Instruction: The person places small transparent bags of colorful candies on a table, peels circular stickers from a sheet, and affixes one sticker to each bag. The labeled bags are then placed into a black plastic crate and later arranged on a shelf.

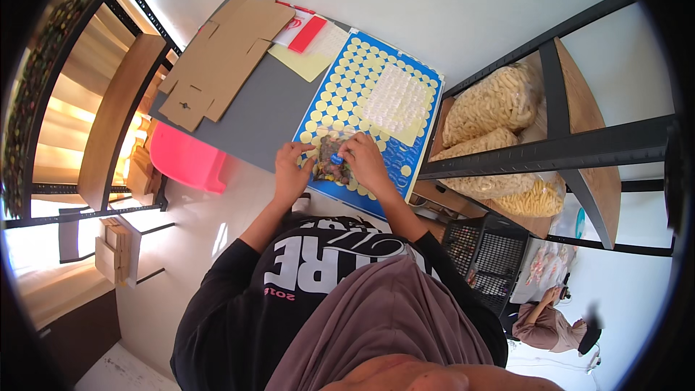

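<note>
A clear plastic bag of small mixed pieces (329, 160) lies on a blue sheet of round stickers (320, 194) at the table's near edge. My right hand (365, 160) holds a round blue sticker (336, 158) between its fingertips, at the face of the bag. To the left of the bag, my left hand (294, 169) has its thumb and fingers apart, close to the bag's edge. Across the upper part of the sticker sheet lies a smaller pale sheet with rows of clear stickers (395, 99).
Flattened cardboard (228, 54) covers the grey table's (260, 108) far left. A pink chair (184, 157) stands left. Shelves at right hold bags of pale snacks (491, 103); black crates (497, 255) stand below. Another person (548, 328) is at the far right.
</note>
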Motion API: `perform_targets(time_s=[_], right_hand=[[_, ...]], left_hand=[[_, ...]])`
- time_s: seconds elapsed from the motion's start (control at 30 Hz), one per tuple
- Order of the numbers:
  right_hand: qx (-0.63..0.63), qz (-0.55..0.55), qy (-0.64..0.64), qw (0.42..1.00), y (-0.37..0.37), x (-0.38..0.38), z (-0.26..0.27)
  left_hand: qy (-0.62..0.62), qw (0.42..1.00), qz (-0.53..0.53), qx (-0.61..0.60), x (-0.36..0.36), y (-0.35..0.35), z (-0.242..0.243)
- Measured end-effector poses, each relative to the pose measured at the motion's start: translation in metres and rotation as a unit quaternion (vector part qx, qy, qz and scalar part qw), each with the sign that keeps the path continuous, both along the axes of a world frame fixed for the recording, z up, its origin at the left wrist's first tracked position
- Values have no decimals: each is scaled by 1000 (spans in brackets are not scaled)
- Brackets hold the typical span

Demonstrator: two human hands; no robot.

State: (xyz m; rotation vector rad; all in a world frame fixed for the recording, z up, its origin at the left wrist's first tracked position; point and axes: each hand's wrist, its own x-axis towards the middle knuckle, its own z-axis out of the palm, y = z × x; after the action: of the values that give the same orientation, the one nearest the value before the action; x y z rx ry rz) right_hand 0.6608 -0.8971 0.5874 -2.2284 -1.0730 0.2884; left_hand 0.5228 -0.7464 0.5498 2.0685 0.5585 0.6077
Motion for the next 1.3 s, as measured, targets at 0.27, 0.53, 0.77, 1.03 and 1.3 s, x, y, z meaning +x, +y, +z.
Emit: perform_targets(time_s=[0.27, 0.53, 0.77, 1.03, 1.3], right_hand=[[-15, 30, -47, 998, 3, 3, 0], [-3, 65, -86, 994, 8, 6, 3], [-25, 82, -104, 991, 11, 9, 5], [-42, 71, -91, 992, 14, 10, 0], [-15, -112, 81, 990, 24, 4, -16]], left_hand=[[27, 986, -76, 148, -8, -16, 21], [24, 968, -122, 216, -5, -22, 20], [25, 962, -132, 237, -3, -22, 20], [33, 954, -138, 263, -3, -22, 14], [45, 947, -138, 288, -2, -21, 12]])
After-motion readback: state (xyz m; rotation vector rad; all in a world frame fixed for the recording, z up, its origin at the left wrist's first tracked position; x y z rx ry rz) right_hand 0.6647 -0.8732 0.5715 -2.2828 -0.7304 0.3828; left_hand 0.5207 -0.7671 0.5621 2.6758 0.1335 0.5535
